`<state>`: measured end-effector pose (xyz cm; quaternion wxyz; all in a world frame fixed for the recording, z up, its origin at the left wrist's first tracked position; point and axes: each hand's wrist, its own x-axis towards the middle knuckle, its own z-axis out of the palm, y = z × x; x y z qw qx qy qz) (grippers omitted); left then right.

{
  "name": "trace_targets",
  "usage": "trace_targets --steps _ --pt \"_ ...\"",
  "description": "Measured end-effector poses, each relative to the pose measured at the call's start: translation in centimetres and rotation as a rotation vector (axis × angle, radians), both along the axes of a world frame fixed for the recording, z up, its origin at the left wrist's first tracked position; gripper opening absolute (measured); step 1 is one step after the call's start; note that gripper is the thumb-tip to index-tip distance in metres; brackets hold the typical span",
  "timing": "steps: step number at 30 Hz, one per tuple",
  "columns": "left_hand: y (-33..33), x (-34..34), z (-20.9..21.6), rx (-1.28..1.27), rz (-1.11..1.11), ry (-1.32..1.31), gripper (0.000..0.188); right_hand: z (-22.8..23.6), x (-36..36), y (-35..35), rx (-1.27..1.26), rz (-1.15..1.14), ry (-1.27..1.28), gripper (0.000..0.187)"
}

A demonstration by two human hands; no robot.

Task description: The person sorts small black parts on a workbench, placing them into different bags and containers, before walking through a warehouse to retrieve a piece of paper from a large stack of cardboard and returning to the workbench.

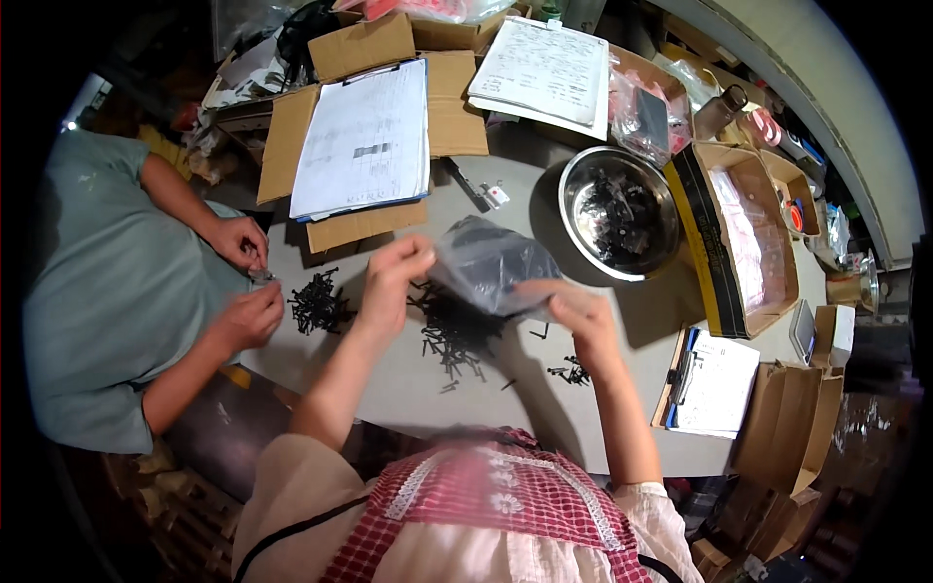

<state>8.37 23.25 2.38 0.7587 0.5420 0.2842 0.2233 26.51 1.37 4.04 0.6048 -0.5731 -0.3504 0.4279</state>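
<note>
Over the grey table I hold a see-through plastic bag (498, 260), which looks dark in the middle; whether it has anything inside is hard to make out. The fingers of my left hand (393, 277) pinch its left edge. My right hand (589, 323) grips its lower right side, a little blurred. Under the bag lies a large heap of black screws (449, 335), partly hidden by it. A smaller cluster of black screws (571, 371) is beneath my right hand, with a few loose ones nearby.
At the left, a co-worker's hands (248, 291) handle something small beside another black screw pile (319, 301). A steel bowl (573, 219) of black parts stands right of the bag. Clipboards (364, 136) with papers, an open carton (714, 253) and a smaller clipboard (717, 384) surround the work area.
</note>
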Motion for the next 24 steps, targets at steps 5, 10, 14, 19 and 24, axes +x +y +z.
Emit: trace_targets --steps 5,10,14,19,24 --pt "-1.8 -4.5 -1.4 -0.011 0.117 0.027 0.012 -2.1 -1.7 -1.9 0.047 0.035 -0.575 0.025" --pt "-2.4 -4.4 -1.3 0.038 0.145 0.03 0.016 -2.7 -2.5 -1.6 -0.053 -0.133 -0.65 0.024" --pt "-1.4 -1.7 0.3 0.089 0.188 -0.064 0.014 -1.0 -1.2 1.4 0.056 -0.35 -0.38 0.033" --pt "-1.5 -0.5 0.3 0.004 0.255 -0.213 0.011 0.2 -0.5 1.4 0.237 -0.365 -0.204 0.031" --pt "-1.8 -1.8 -1.6 -0.182 0.242 -0.248 0.01 -1.5 -0.1 -0.1 0.139 -0.307 -0.223 0.015"
